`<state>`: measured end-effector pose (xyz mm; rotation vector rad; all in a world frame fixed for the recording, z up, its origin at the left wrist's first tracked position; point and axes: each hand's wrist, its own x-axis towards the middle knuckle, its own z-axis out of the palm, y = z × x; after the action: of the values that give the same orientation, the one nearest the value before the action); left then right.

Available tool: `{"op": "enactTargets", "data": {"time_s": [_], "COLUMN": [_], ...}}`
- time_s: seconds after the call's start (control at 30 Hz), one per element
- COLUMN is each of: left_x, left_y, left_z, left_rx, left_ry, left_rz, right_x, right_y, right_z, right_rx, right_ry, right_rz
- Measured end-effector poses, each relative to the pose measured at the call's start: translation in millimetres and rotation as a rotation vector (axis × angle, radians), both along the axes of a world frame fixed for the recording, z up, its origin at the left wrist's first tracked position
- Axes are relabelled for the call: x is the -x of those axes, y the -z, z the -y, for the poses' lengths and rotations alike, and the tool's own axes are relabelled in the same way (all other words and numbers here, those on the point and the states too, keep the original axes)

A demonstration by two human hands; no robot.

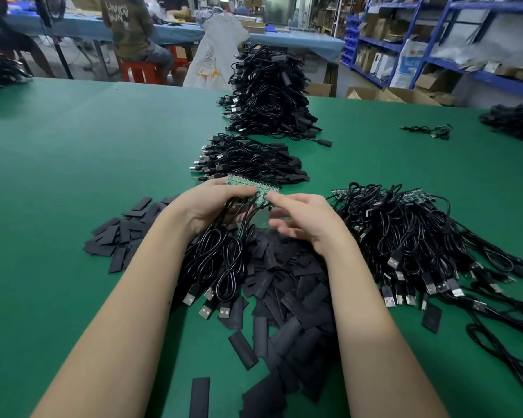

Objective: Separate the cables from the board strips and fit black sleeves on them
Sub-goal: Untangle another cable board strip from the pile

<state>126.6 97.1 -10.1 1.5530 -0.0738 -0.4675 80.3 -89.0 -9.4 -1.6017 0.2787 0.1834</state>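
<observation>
My left hand (215,203) grips a green board strip (243,183) above the table, with several black USB cables (221,267) hanging from it toward me. My right hand (302,218) is just right of the strip, its forefinger and thumb at the strip's near end; it is blurred, and I cannot tell whether it pinches anything. Flat black sleeves (287,300) lie heaped under and in front of both hands.
To the right lies a pile of cables on board strips (411,233). Behind the hands is a small stack of sleeved cables (248,161), then a tall one (269,95). The green table (73,164) spreads left. People sit at a far blue table; shelves stand right.
</observation>
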Motion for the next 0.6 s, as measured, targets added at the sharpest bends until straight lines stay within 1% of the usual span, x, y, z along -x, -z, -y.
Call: {"op": "enactTargets", "data": {"time_s": [0.1,0.2,0.33,0.5,0.6], "left_x": [3.0,2.7,3.8,4.7,3.6], "left_y": [-3.3,-2.1,-0.7,-2.1,-1.6], "left_z": [0.8,3.1,6.1,6.9,7.0], "left_rx": [0.032,0.042,0.087,0.104,0.154], "left_ry": [0.050,0.035,0.053,0.055,0.053], "left_rz": [0.010,-0.013,-0.096,-0.124,-0.152], "right_x": [-2.3,-3.1,-2.1,-2.5,-1.7], "right_y": [0.7,0.4,2.7,1.7,3.0], "right_z": [-3.3,-6.2,-7.8,-9.5,-13.3], "right_rx": [-0.214,-0.331,-0.416,-0.489,-0.559], "right_ry": [0.064,0.056,0.047,0.010,0.005], "right_rz": [0.070,0.082,0.046,0.032,-0.007]}}
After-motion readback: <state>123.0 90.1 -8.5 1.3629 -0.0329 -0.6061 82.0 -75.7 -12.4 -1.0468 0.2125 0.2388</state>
